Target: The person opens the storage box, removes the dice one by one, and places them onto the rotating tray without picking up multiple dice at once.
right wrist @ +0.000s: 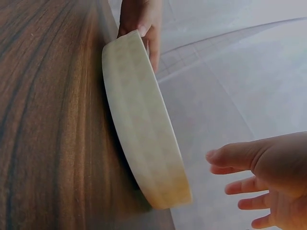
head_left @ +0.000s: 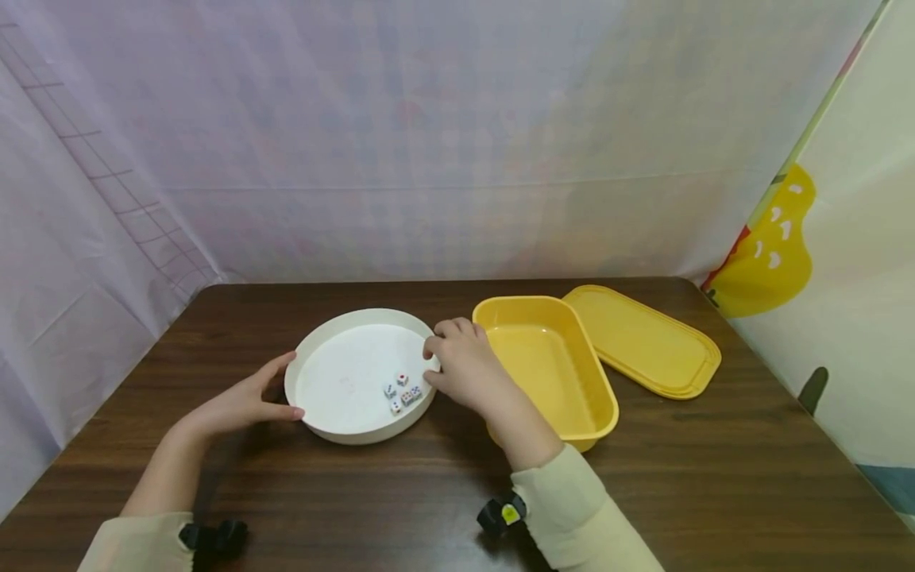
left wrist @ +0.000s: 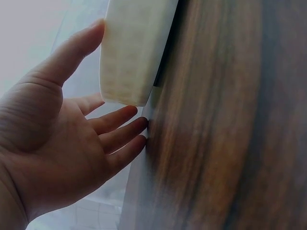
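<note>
A round white tray (head_left: 350,373) with a raised rim lies on the table, tilted in neither direction. Several small white dice (head_left: 403,395) with coloured pips are grouped in its right front part. At the tray's left side my left hand (head_left: 246,401) is spread, thumb and fingertips touching the outer wall. The left wrist view shows that hand (left wrist: 62,129) with its palm facing the tray's pale wall (left wrist: 134,52). Over the tray's right edge hovers my right hand (head_left: 465,361), fingers loosely bent. In the right wrist view this hand (right wrist: 268,182) is apart from the tray and holds nothing.
Right of the tray stands a deep yellow container (head_left: 543,373), without its lid and partly behind my right hand and forearm. Its yellow lid (head_left: 643,342) lies flat beyond it, one end beside the container's rim. A pale curtain (head_left: 429,159) hangs behind the brown wooden table (head_left: 343,508).
</note>
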Tool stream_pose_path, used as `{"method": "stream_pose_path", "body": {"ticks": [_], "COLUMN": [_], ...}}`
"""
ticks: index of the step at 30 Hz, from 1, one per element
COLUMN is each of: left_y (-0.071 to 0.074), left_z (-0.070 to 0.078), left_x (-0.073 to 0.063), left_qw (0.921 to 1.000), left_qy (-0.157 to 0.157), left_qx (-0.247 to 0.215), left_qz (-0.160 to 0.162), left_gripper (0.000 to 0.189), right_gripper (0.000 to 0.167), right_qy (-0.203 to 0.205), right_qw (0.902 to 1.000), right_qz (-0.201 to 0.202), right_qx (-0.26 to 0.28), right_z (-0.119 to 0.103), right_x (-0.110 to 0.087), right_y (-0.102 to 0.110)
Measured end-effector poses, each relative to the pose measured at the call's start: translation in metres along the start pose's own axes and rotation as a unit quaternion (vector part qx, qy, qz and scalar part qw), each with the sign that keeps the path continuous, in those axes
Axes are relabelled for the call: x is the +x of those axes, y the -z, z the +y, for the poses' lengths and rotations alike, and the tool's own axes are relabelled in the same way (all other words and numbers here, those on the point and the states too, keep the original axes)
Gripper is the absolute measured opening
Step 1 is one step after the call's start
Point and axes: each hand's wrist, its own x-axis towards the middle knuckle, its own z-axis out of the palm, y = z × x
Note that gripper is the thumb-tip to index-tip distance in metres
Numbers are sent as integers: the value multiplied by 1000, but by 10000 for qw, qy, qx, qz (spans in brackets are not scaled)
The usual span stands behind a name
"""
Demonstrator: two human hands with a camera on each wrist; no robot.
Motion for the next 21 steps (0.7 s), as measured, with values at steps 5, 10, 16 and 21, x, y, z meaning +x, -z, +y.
{"method": "stream_pose_path", "body": {"ticks": [5,10,16,21], "left_y": [1,1,2,0], "left_z": [3,5,9,12], "left_x": [0,0,-1,-1], "left_qw": [9999,9997,9996,9997], "left_qy": [6,33,94,66], "left_qx": [123,246,267,181], "left_qz": [-13,24,32,124], "left_gripper": [101,97,94,93], "right_gripper": [25,25,26,28], "right_qy": [18,77,95,91], "right_qw": [10000,9998,9997,9995], "right_qz": [39,131,142,183], "right_qx": [-60,-89,-158,-238], "right_z": [-1,-2,-3,0], "right_x": [-2,-4,-6,-11], "right_y": [4,9,12,14]}}
